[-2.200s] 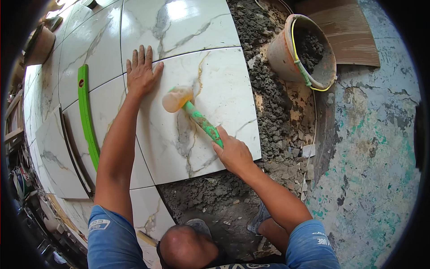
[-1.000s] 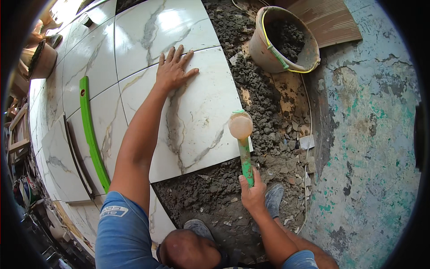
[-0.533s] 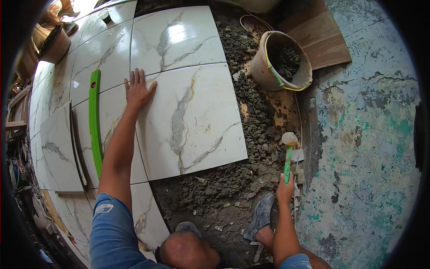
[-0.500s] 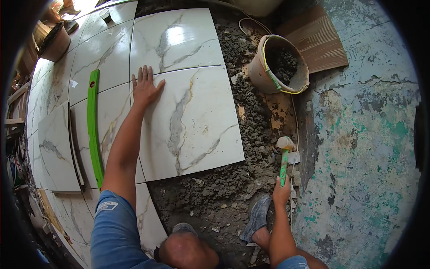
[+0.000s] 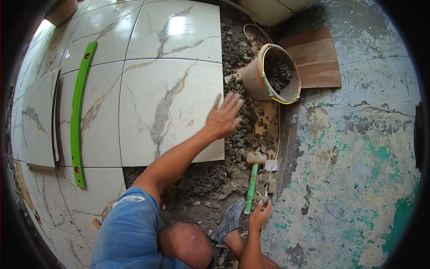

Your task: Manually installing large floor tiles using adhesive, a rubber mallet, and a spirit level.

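Note:
My left hand (image 5: 224,117) is open, fingers spread, over the right edge of a large white marble-patterned tile (image 5: 143,107) and the grey mortar beside it. I cannot tell whether it touches the tile. My right hand (image 5: 260,216) is closed low down near the wall, its fingers round a small, thin greyish thing (image 5: 265,196) too unclear to name. Just left of it lies a mallet (image 5: 251,186) with a pale head and green handle, out of my hands. Rough grey mortar (image 5: 201,184) borders the tile on its near and right sides.
A bucket of mortar (image 5: 253,76) leans beyond my left hand, with a brown ridged board (image 5: 313,58) behind it. On the left, a green spirit level (image 5: 78,112) rests on laid tiles beside leaning tiles (image 5: 38,119). A peeling painted wall (image 5: 340,157) stands at right.
My left hand has moved right, from the tile's far left corner to its right edge. The right hand has let go of the mallet and closed on something small. The view has shifted.

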`<action>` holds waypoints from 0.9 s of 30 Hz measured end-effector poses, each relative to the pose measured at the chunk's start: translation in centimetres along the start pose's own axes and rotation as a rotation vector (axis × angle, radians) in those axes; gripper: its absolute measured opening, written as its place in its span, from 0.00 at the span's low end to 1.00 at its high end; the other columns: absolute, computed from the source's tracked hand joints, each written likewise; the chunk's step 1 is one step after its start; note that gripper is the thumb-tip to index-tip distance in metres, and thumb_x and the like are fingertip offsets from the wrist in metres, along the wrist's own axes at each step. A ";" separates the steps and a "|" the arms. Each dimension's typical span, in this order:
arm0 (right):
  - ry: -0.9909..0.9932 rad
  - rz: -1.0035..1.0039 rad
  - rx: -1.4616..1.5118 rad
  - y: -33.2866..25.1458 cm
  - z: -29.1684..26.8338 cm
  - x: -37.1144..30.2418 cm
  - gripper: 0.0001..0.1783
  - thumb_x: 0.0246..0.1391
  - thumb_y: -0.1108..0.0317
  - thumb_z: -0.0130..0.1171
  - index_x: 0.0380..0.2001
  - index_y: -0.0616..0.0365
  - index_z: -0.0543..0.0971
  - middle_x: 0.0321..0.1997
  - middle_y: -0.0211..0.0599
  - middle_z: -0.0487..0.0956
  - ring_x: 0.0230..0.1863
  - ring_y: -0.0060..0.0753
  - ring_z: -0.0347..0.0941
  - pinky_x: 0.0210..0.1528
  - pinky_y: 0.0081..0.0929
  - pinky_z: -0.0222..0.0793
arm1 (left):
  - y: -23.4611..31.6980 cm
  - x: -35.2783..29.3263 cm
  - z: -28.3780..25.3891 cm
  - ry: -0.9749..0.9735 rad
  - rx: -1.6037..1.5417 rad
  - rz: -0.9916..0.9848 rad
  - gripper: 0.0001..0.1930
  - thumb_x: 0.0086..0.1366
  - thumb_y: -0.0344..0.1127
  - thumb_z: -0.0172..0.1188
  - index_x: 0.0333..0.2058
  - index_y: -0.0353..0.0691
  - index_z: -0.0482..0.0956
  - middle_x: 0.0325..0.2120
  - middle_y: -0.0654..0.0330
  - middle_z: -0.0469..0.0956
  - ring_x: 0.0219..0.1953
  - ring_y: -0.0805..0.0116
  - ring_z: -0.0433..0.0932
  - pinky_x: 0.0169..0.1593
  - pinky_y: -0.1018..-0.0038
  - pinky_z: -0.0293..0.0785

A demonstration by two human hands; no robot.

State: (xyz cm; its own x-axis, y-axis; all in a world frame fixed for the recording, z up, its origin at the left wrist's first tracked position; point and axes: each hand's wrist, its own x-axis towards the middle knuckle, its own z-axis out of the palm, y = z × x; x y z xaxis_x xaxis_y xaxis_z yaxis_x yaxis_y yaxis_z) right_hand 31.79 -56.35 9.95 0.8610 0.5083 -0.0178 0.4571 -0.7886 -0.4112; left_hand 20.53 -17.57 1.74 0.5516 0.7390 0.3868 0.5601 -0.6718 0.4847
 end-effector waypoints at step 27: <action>-0.387 -0.557 0.440 -24.2 9.8 -7.0 0.25 0.61 0.55 0.58 0.52 0.67 0.74 0.48 0.49 0.75 0.46 0.44 0.75 0.48 0.36 0.72 | -19.9 -31.9 -31.0 0.285 0.052 -1.184 0.29 0.58 0.48 0.68 0.50 0.32 0.72 0.42 0.49 0.75 0.42 0.54 0.75 0.48 0.62 0.72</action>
State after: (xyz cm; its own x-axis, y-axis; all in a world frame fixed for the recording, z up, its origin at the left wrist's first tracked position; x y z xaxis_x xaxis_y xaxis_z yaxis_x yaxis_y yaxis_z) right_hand 12.54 -37.45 11.09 0.3575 0.9338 0.0140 0.5970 -0.2170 -0.7724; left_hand -27.34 -26.20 4.12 -0.4687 0.8762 -0.1122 0.6522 0.4289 0.6250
